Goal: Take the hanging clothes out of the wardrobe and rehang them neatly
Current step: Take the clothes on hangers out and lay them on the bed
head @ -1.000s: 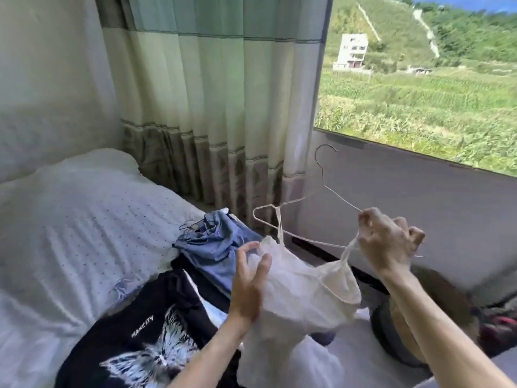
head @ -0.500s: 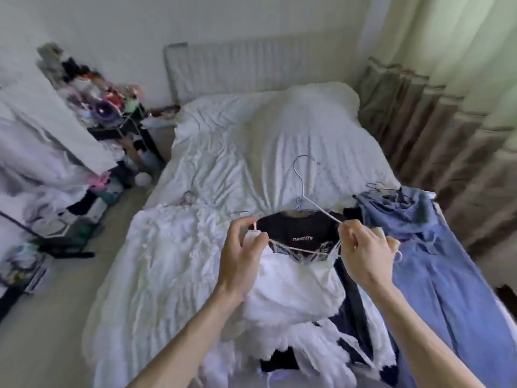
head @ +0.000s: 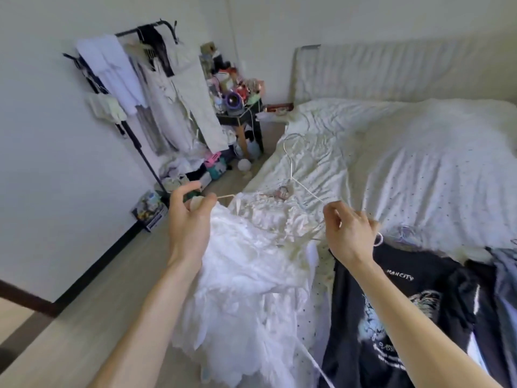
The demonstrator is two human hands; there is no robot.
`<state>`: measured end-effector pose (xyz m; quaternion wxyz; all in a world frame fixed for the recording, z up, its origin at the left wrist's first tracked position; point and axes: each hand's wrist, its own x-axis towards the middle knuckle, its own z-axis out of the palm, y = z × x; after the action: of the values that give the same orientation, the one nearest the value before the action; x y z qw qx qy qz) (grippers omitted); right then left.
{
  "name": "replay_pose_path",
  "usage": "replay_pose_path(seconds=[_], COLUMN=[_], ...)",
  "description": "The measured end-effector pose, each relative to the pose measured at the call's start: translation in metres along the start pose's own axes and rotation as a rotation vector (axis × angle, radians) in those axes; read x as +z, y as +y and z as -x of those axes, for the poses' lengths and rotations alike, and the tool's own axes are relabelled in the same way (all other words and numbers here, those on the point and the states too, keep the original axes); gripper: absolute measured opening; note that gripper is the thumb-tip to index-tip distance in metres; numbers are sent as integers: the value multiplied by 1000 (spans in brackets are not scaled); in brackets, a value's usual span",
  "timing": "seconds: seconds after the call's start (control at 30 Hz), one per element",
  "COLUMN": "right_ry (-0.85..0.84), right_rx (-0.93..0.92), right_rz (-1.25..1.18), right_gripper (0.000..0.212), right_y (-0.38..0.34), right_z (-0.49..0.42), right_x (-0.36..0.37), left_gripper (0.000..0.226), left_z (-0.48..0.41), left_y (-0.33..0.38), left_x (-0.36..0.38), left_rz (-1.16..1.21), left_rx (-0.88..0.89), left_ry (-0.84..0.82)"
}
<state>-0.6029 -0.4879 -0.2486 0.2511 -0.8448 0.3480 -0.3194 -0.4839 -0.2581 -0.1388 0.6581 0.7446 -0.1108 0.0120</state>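
Observation:
I hold a thin white wire hanger (head: 297, 179) level over the bed edge, its hook pointing up and away. My left hand (head: 189, 219) pinches the hanger's left end together with the top of a white garment (head: 251, 264). My right hand (head: 349, 233) grips the hanger's right arm and a thin strap. The white garment hangs from the hanger and spills over a pile of white ruffled clothes. A black printed T-shirt (head: 397, 312) lies on the bed to the right. At the back left stands a black clothes rack (head: 134, 130) with pale garments hanging on it.
The bed (head: 419, 163) with a white dotted cover fills the right side, a blue garment (head: 506, 275) at its far right edge. A cluttered small black table (head: 243, 116) stands beside the rack, with boxes and clothes heaped on the floor below. Bare beige floor (head: 84, 317) lies at left.
My view has swung left from the window and curtain, past the bed, to the rack side of the room. Both hands have kept the hanger and white garment throughout.

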Motion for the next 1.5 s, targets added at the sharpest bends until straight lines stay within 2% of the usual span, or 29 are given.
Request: replay_pose_path(seconds=[0.17, 0.4, 0.5, 0.57, 0.67, 0.7, 0.73, 0.8, 0.87, 0.9, 0.97, 1.07, 1.1, 1.17, 1.3, 1.4, 1.5], right_ry=[11, 20, -44, -72, -120, -140, -160, -204, -246, -260, -279, -308, -323, -362, -431, -535, -738], right_rx=[45, 153, 224, 250, 287, 287, 279, 245, 212, 205, 215, 304, 343, 405, 461, 448, 474], right_rz=[10, 145, 222, 263, 285, 294, 306, 339, 342, 326, 281, 185, 167, 183, 305, 472, 519], right_gripper=[18, 22, 34, 33, 21, 20, 19, 17, 16, 16, 17, 25, 26, 24, 22, 39, 65], right_y=[-17, -12, -9, -4, 7, 12, 16, 24, 29, 30, 33, 46, 52, 65, 84, 100, 125], right_z=[-40, -121, -150, -163, -178, -181, -183, -186, -188, -189, -194, -205, -210, -223, -257, -277, -274], right_x=[50, 149, 190, 214, 248, 261, 270, 289, 307, 315, 327, 339, 344, 357, 399, 433, 466], left_gripper=[28, 23, 19, 25, 50, 58, 59, 56, 69, 75, 79, 50, 56, 63, 46, 41, 41], left_z=[-65, -185, -227, -248, -275, -285, -295, -318, -351, -368, -397, -431, -440, -455, -487, -510, -526], left_y=[-25, -132, -184, -232, -315, -332, -341, -341, -340, -344, -356, -384, -390, -402, -429, -457, -498], left_x=[17, 86, 112, 121, 120, 118, 117, 120, 128, 133, 147, 163, 168, 175, 204, 233, 262], left_rz=[-3, 13, -141, -357, -760, -875, -914, -820, -783, -807, -873, -883, -869, -829, -850, -885, -988], left_rx=[60, -81, -161, -236, -435, -485, -502, -444, -246, -137, 68, 327, 352, 278, 160, 97, 62], left_ry=[7, -84, -154, -292, -753, -844, -859, -739, -628, -623, -672, -794, -835, -905, -942, -993, -1029])
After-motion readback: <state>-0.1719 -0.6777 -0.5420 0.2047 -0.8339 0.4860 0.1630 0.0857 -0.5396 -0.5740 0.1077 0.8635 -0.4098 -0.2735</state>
